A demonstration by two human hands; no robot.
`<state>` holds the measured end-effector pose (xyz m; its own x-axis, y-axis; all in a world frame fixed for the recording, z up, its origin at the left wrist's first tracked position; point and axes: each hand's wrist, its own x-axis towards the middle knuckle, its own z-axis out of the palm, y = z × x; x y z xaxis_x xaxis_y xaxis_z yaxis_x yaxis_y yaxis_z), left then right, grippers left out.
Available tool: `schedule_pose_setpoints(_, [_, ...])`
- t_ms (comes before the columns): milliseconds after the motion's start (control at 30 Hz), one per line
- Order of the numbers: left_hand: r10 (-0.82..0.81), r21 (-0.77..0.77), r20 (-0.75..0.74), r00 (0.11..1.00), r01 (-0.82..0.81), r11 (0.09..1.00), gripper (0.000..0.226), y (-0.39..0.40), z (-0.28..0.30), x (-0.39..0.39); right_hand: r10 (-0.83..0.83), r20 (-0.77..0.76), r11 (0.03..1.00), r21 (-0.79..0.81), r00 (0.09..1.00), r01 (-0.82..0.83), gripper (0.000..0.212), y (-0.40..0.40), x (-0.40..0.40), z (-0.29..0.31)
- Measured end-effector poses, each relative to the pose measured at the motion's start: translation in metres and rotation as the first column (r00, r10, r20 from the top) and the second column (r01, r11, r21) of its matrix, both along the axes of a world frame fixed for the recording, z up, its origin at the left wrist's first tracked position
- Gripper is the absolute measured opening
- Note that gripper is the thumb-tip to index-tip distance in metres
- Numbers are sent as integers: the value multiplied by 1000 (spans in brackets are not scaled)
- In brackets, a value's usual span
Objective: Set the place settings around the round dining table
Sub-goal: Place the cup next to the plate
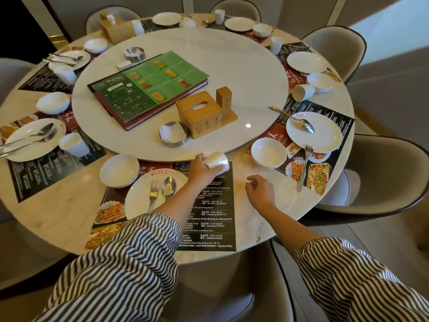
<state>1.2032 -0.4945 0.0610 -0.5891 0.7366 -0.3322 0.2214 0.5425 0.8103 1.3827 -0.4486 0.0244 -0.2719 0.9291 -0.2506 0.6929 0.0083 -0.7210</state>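
The left hand has its fingers wrapped round a white cup, tilted on its side and held just above the far end of the placemat at the near edge of the tabletop, close to the turntable rim; the right hand hovers with fingers loosely curled, holding nothing; set down tilted, the cup may roll or knock that rim; a low forearm could brush the plate with its fork and spoon.
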Motion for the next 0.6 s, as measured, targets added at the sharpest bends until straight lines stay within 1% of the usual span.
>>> schedule_pose_setpoints(33, [72,20,95,993,-74,997,70,-4,-1,-1,-2,-3,1000,3,1000,2,30,0,-2,0])
schedule_pose_setpoints(67, [140,48,226,964,-155,987,63,-8,-4,-4,-4,-5,1000,7,1000,4,30,-1,-3,0])
schedule_pose_setpoints(133, [201,115,494,846,-292,949,56,-14,-13,-8,-9,-9,1000,14,1000,9,29,-1,-7,-1])
schedule_pose_setpoints(167, [203,133,572,795,-333,933,52,-17,-16,-10,-9,-10,1000,17,1000,9,29,-2,-8,-1])
schedule_pose_setpoints(200, [201,136,608,768,-351,927,50,-20,-20,-11,-9,-11,1000,22,1000,9,29,-2,-9,-2])
schedule_pose_setpoints(267, [195,128,584,788,-327,936,53,-24,-24,-11,-10,-17,1000,28,1000,11,29,-3,-11,-3])
schedule_pose_setpoints(367, [191,130,397,898,-261,957,61,-27,-26,-7,-8,-22,999,32,1000,9,29,-5,-12,-3])
schedule_pose_setpoints(400, [186,127,339,922,-240,962,64,-28,-27,-6,-5,-22,999,33,1000,6,28,-5,-13,-3])
schedule_pose_setpoints(467, [149,132,259,954,-188,973,68,-30,-29,-6,-5,-24,1000,30,1000,5,28,-5,-14,-4])
schedule_pose_setpoints(600, [46,173,120,992,-67,983,72,-28,-30,-11,-6,-17,999,34,1000,7,28,-6,-15,-6])
